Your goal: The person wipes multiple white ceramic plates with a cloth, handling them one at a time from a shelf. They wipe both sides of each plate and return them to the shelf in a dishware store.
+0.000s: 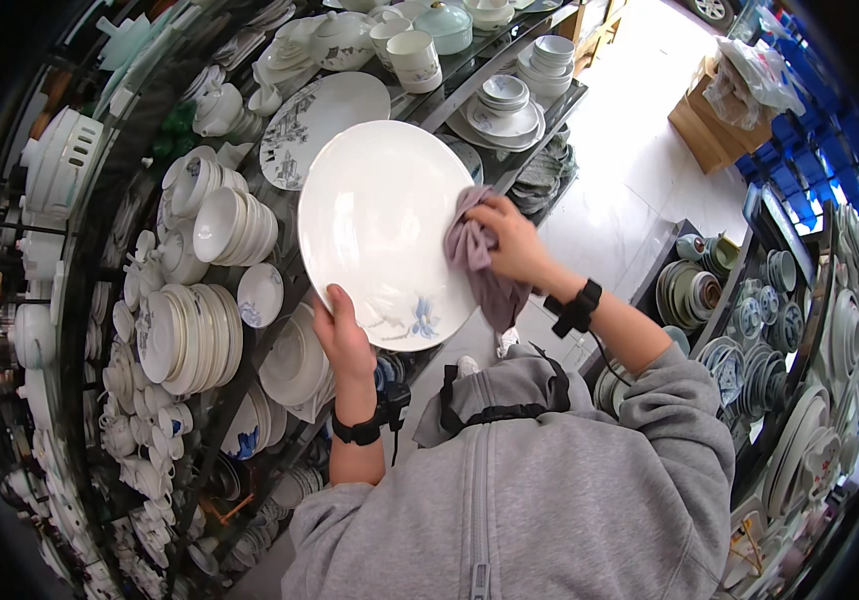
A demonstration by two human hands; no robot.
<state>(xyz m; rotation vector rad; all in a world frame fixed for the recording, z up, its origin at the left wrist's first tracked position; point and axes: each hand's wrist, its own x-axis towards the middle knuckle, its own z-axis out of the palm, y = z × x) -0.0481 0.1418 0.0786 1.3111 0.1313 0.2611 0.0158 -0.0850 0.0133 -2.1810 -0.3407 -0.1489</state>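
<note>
A large white oval ceramic platter (pixel 384 232) with a blue flower painted near its lower rim is held up before me. My left hand (pixel 343 334) grips its lower left edge, the thumb lying on the face. In my right hand (pixel 508 240) is a bunched mauve cloth (pixel 471 232), pressed against the platter's right rim, with a loose end hanging below. Behind the platter, another oval platter (pixel 324 124) with a grey landscape print rests on the shelf.
Stacked plates (pixel 193 337), bowls (pixel 234 225) and teapots (pixel 219 109) crowd the shelf on the left. Cups (pixel 413 60) and a bowl stack (pixel 504 105) stand at the far end. More dishes (pixel 759 375) fill the right-hand shelves. A cardboard box (pixel 714 127) sits on the tiled floor (pixel 609 187).
</note>
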